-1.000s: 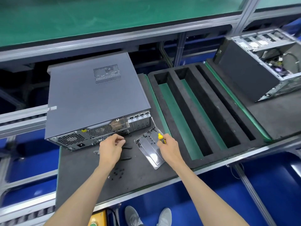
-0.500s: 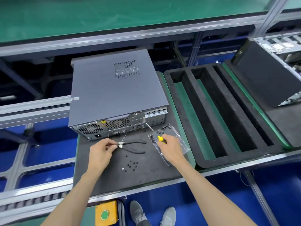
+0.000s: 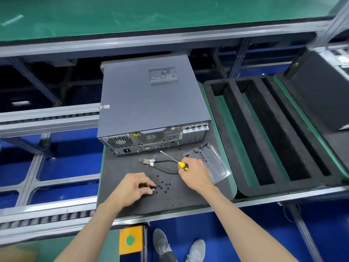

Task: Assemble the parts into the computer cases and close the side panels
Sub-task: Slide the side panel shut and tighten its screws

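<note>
A grey computer case point(image 3: 151, 103) lies on its side on the black mat point(image 3: 120, 171), side panel closed, rear ports facing me. My right hand point(image 3: 196, 174) grips a small yellow-handled screwdriver point(image 3: 171, 157) whose shaft points up-left toward the case's rear. My left hand point(image 3: 135, 187) is at the left edge of several loose black screws point(image 3: 163, 186) on the mat, fingertips curled and pinching at one small screw. Black-handled pliers point(image 3: 160, 164) lie between the case and my hands.
A clear plastic tray point(image 3: 213, 163) holding several screws sits right of my right hand. A black foam insert point(image 3: 264, 133) with long slots fills the right side, with a second open case point(image 3: 321, 87) beyond. A roller conveyor point(image 3: 47, 118) runs on the left. A yellow button box point(image 3: 131, 240) sits below.
My left hand left the pliers and moved down to the loose screws. My right hand stayed by the tray with the screwdriver. The camera view shifted left.
</note>
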